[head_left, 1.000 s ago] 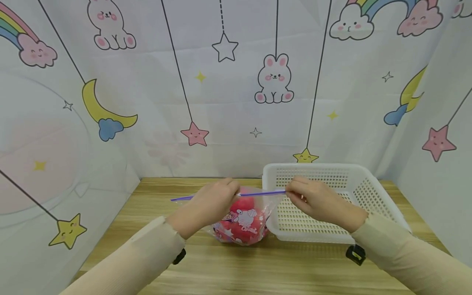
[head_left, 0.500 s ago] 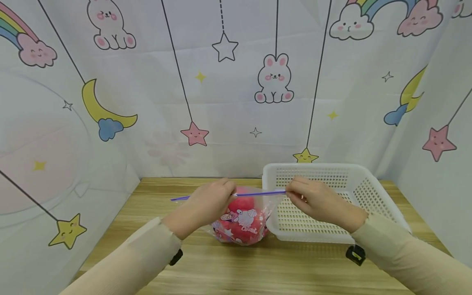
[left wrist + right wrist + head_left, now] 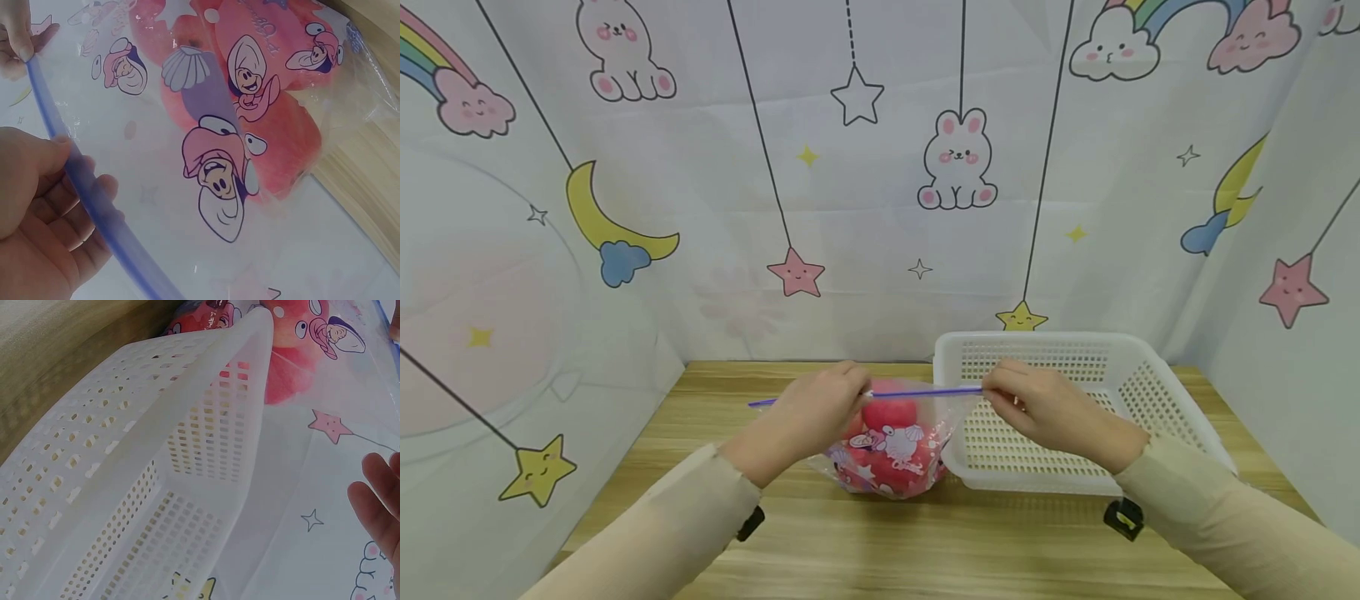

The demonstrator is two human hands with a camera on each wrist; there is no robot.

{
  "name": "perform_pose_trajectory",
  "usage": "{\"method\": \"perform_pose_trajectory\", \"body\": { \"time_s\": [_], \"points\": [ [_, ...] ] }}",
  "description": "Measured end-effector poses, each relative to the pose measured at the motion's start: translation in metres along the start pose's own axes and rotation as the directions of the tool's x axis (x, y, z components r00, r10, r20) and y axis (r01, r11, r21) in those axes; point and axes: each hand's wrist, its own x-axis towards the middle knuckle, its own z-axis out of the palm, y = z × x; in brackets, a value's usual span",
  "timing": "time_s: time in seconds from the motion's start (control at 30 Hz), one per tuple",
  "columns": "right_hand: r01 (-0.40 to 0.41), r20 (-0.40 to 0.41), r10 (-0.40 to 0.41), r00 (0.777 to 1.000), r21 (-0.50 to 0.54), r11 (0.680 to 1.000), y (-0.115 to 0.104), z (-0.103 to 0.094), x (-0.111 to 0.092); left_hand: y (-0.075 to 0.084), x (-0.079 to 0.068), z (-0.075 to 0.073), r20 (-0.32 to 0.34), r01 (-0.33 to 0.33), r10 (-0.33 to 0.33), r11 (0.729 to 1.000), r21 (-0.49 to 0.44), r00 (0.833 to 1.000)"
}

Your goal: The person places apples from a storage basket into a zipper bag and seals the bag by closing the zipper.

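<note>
A clear zip bag point(image 3: 904, 443) with cartoon shell prints and a purple zip strip point(image 3: 928, 392) stands on the table, holding several red round fruits point(image 3: 284, 147). My left hand point(image 3: 808, 410) pinches the strip left of its middle; in the left wrist view the thumb lies on one side and fingers on the other. A small white piece, perhaps the slider, shows beside its fingertips. The strip's right end is pinched in my right hand point(image 3: 1048, 408), above the basket. Only a few fingers of the right hand point(image 3: 382, 490) appear in the right wrist view.
A white perforated plastic basket point(image 3: 1037, 482) stands right of the bag, close against it. The wooden table point(image 3: 880, 550) extends in front. White cloth point(image 3: 880, 233) with cartoon prints hangs behind and at both sides.
My left hand has slid left along the purple strip, and the white piece has moved left with it. My right hand has stayed in place at the strip's right end.
</note>
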Motion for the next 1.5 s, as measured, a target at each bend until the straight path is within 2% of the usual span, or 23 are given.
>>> {"method": "perform_pose_trajectory", "body": {
  "time_s": [0.5,1.1,1.5],
  "points": [
    [-0.01,0.001,0.01,1.0,-0.012,1.0,0.001,0.0,-0.003,0.0,-0.002,-0.002,0.013,0.008,-0.008,1.0,0.005,1.0],
    [-0.013,0.002,0.013,1.0,-0.003,1.0,0.001,0.0,-0.002,-0.008,-0.008,-0.001,-0.046,-0.032,0.032,0.999,0.014,0.998],
    [-0.025,0.008,0.025,1.0,-0.006,1.0,0.001,0.001,-0.004,-0.011,-0.011,-0.003,-0.013,0.018,-0.018,1.0,-0.002,1.0]
  ]
}}
